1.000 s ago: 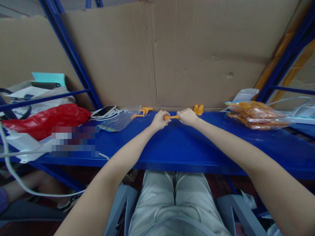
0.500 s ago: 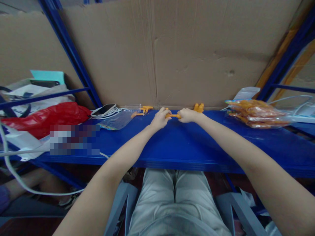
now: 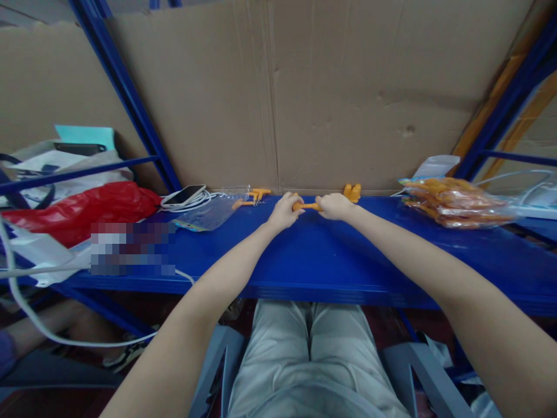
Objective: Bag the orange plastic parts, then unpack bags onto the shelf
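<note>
Loose orange parts [image 3: 253, 195] lie to the left. Your left hand [image 3: 285, 212] and right hand [image 3: 333, 206] are both closed on the orange rod piece [image 3: 307, 205], at the back of the blue shelf [image 3: 331, 255]. Barely shifted since a second ago; likely mid-step.

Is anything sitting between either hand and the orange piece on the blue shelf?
Nothing visible does. The left hand and the right hand each grip one end of the orange piece, at the back of the blue shelf. The loose orange parts lie apart from it, off to the sides.
</note>
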Action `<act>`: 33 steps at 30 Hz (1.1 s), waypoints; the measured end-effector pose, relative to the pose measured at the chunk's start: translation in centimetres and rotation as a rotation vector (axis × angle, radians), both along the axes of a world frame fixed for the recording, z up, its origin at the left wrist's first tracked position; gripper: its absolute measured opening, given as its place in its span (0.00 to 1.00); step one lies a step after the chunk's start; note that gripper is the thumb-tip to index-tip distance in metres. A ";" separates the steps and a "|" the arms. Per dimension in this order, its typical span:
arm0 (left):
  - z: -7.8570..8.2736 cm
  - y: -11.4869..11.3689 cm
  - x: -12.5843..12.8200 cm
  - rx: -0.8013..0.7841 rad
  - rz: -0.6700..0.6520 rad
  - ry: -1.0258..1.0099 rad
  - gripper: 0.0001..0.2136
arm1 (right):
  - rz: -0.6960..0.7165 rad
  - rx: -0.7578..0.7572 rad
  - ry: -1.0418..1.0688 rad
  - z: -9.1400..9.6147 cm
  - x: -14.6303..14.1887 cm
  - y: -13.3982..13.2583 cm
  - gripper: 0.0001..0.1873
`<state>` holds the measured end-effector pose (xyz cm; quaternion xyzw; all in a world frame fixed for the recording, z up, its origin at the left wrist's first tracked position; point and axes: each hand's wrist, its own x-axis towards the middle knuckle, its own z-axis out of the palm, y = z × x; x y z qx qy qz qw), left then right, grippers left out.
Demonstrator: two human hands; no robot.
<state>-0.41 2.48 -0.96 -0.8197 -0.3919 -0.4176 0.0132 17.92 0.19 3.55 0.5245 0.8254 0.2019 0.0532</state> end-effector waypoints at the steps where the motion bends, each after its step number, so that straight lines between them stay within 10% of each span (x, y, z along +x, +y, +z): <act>1: 0.0 -0.1 0.1 -0.002 -0.001 0.004 0.10 | 0.002 -0.019 0.009 0.0 0.1 0.0 0.20; 22: -0.4 1.4 -1.7 0.067 -0.002 -0.025 0.13 | 0.070 0.007 0.258 0.1 1.1 0.5 0.20; 33: -0.3 2.0 -2.4 0.008 0.002 -0.079 0.14 | -0.348 0.022 0.333 -0.5 2.4 1.6 0.27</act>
